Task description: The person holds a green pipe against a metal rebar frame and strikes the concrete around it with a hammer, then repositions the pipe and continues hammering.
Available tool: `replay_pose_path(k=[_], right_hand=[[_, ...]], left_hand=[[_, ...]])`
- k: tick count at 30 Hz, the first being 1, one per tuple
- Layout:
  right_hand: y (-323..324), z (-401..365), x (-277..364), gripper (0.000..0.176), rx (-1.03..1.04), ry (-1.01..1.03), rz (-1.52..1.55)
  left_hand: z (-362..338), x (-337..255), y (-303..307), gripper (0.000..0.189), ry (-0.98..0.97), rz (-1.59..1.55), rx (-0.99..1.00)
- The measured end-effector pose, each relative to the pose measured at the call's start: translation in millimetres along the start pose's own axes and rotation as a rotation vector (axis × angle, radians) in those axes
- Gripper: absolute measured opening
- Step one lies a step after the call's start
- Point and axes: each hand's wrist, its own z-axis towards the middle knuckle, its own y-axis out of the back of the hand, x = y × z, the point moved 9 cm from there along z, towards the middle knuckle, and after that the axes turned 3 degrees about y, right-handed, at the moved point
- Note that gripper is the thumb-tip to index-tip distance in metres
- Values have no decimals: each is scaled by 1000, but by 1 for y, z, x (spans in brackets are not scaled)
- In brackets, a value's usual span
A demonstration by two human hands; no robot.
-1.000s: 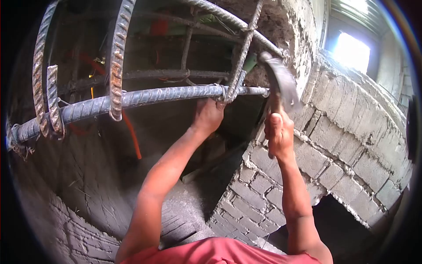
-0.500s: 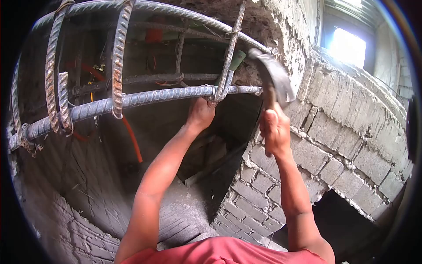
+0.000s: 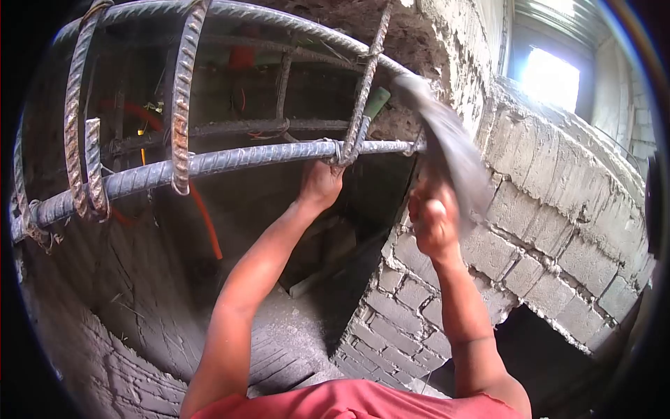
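Blurred by motion, a hammer (image 3: pixel 453 146) with a dark head is in my right hand (image 3: pixel 436 216), whose fingers are wrapped round its handle. The head lies beside the right end of the thick ribbed rebar (image 3: pixel 244 157). My left hand (image 3: pixel 322 183) is raised just under that bar, at its joint with a slanted stirrup (image 3: pixel 370 73). Its fingers are closed, partly hidden behind the bars, and what they hold is hidden. A green-ended piece (image 3: pixel 377 103) sticks up behind the stirrup, close above the left hand.
More stirrups (image 3: pixel 183 98) hang round the bars at the left. An orange tube (image 3: pixel 206 220) dangles below them. A rough block wall (image 3: pixel 537 209) with a dark opening (image 3: pixel 523 342) stands at the right. Broken concrete (image 3: pixel 453 42) is above, and a bright window (image 3: pixel 551 78) at the upper right.
The hammer has swung and tilted, its body now lower and farther right, more blurred. My right hand has turned with it. The left hand has stayed at the joint.
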Motion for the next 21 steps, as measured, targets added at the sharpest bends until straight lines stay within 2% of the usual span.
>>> replay_pose_path(k=[2,4,6,7,8,9,10,12,13,14,16,17,18,20,21], right_hand=[[6,16,47,50,-75,286,118],[10,6,17,40,-68,311,249],[6,-15,-51,39,-40,-42,-96],[-11,17,-29,43,180,110,-340],[-6,12,-62,36,164,-333,-345],[-5,5,-55,40,150,-359,-277],[-2,9,-51,45,147,-353,-215],[2,-1,-33,52,62,-247,-25],[4,-2,-19,58,-46,-244,234],[13,6,2,60,-126,-94,268],[20,15,27,57,-196,107,288],[20,15,27,49,-238,283,520],[21,7,-3,49,-247,276,518],[0,-5,-64,52,51,188,-330],[-4,15,-65,53,120,-334,-70]], left_hand=[[2,-13,8,43,-56,39,-58],[2,-13,8,42,-38,37,-55],[3,-14,9,42,-42,12,-60],[3,-7,4,42,-12,41,-18],[0,-1,-3,42,17,72,32],[-4,11,-9,44,225,41,132],[-1,11,-10,44,215,37,119],[-6,17,-11,49,233,-79,95],[-2,7,-7,54,121,36,70],[-1,4,-8,54,117,37,72],[0,-11,5,17,-16,3,-134],[-2,-11,6,17,-31,64,-184],[-2,-11,6,17,-30,64,-173],[-3,4,-9,48,149,52,43],[-8,9,-15,48,240,-23,128]])
